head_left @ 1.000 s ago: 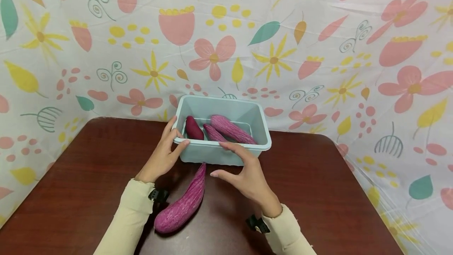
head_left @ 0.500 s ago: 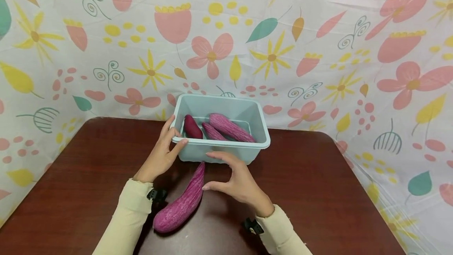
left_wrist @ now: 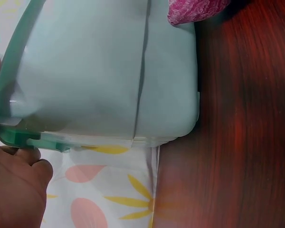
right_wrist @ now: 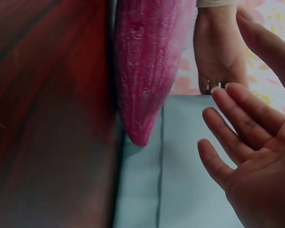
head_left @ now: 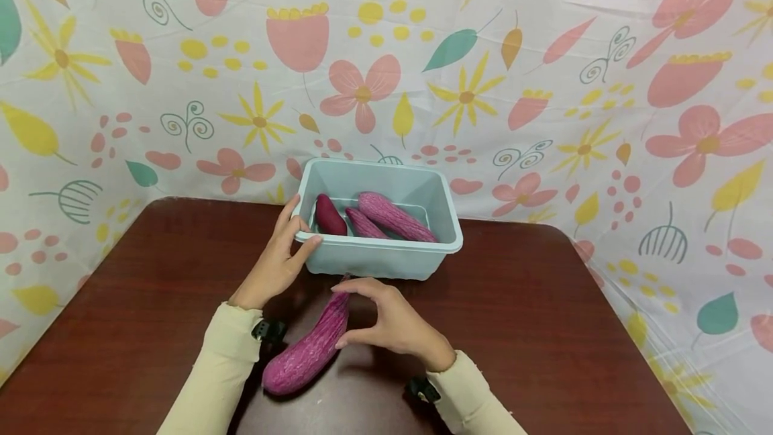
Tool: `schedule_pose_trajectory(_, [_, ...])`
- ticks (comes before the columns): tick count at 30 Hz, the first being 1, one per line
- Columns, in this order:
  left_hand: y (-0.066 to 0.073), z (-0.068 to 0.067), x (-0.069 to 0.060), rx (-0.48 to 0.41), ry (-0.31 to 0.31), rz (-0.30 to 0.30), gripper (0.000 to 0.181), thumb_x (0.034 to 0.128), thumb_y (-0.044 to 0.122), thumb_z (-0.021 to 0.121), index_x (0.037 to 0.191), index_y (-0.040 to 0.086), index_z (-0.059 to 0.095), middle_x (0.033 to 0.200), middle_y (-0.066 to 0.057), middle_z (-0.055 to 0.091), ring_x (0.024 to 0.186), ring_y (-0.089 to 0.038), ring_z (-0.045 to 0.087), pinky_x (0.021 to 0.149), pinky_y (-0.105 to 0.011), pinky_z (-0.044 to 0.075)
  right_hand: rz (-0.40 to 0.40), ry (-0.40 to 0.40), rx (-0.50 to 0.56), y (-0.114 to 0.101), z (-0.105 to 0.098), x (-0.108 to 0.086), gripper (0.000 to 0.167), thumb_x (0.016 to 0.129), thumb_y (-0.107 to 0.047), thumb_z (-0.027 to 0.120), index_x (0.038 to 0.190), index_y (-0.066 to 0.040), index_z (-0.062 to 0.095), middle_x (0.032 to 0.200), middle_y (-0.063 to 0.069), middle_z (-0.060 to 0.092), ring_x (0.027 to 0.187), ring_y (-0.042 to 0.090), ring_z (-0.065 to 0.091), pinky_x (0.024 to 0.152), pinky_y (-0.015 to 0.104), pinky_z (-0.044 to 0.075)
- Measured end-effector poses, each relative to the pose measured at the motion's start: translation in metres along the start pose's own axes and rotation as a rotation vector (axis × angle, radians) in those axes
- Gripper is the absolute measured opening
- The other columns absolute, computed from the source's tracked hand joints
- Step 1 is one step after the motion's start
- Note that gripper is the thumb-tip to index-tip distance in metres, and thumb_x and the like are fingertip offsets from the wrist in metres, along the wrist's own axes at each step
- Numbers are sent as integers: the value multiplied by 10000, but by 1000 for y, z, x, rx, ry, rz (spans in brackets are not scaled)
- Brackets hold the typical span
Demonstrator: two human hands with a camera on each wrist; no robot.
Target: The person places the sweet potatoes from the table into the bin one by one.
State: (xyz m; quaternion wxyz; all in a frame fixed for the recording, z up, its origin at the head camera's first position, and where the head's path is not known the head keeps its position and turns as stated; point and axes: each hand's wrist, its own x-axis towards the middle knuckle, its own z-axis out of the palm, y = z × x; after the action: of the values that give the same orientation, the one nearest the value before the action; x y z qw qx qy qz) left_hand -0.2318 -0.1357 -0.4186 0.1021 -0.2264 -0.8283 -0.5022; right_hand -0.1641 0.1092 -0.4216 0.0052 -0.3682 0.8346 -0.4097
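My left hand (head_left: 274, 260) grips the front left corner of a pale blue plastic bin (head_left: 368, 260), thumb on the front rim and fingers along the left side. The left wrist view shows fingers curled at the bin's rim (left_wrist: 14, 135). In front of the bin, a streaked purple eggplant (head_left: 308, 358) lies on the table, its narrow end toward the bin. My right hand (head_left: 395, 321) hovers by that narrow end, thumb and fingers spread apart. In the right wrist view a gap shows between its fingers and the eggplant (right_wrist: 149, 71).
Inside the bin lie a dark red-purple vegetable (head_left: 330, 215) and two streaked purple ones, the larger one (head_left: 395, 217) at the right. The dark wooden table (head_left: 531, 327) meets a flower-patterned cloth (head_left: 459, 52) behind the bin.
My right hand has come away from the bin's front rim, moving down and left to the eggplant's narrow end. My left hand stays on the bin.
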Motion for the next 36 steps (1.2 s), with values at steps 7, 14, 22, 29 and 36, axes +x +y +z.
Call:
schedule_pose_trajectory(7, [1, -1, -4, -17, -5, -23, 225, 1054, 315, 533, 997, 126, 425, 1712, -60, 26, 1583, -348, 83, 1140, -664, 295, 28, -123, 2, 2, 11, 1, 677, 754, -329, 892, 1350, -163, 618, 1358, -20, 654, 1294, 119, 581, 1102, 312, 463])
schedule_pose_trajectory(14, [1, 0, -5, -14, -5, -25, 232, 1054, 318, 533, 1015, 112, 434, 1712, -69, 23, 1580, -363, 90, 1132, -662, 312, 52, -181, 4, 1, 17, 0, 651, 756, -327, 891, 1333, -163, 637, 1493, 98, 553, 1411, 226, 509, 1139, 403, 437])
schedule_pose_trajectory(22, [3, -1, -2, -18, -6, -11, 217, 1056, 300, 530, 1004, 114, 432, 1713, -76, 18, 1579, -373, 84, 1127, -673, 312, 59, -239, 11, 2, 21, 2, 685, 751, -324, 896, 1362, -184, 618, 1566, 109, 469, 1471, 242, 434, 1171, 448, 396])
schedule_pose_trajectory(29, [2, 0, -1, -14, -5, -3, 219, 1057, 289, 530, 999, 99, 437, 1711, -86, 25, 1578, -383, 86, 1128, -677, 308, 49, -262, 4, 2, 22, 3, 684, 734, -274, 913, 1346, -155, 630, 1492, 96, 547, 1458, 225, 441, 1186, 434, 375])
schedule_pose_trajectory(36, [2, 0, -1, -15, 2, -6, 227, 1055, 299, 533, 1005, 96, 444, 1710, -93, 30, 1575, -389, 94, 1115, -676, 325, -17, -262, -67, 2, 25, 4, 617, 742, -245, 906, 1297, -136, 660, 1342, -9, 649, 1414, 269, 461, 1180, 417, 367])
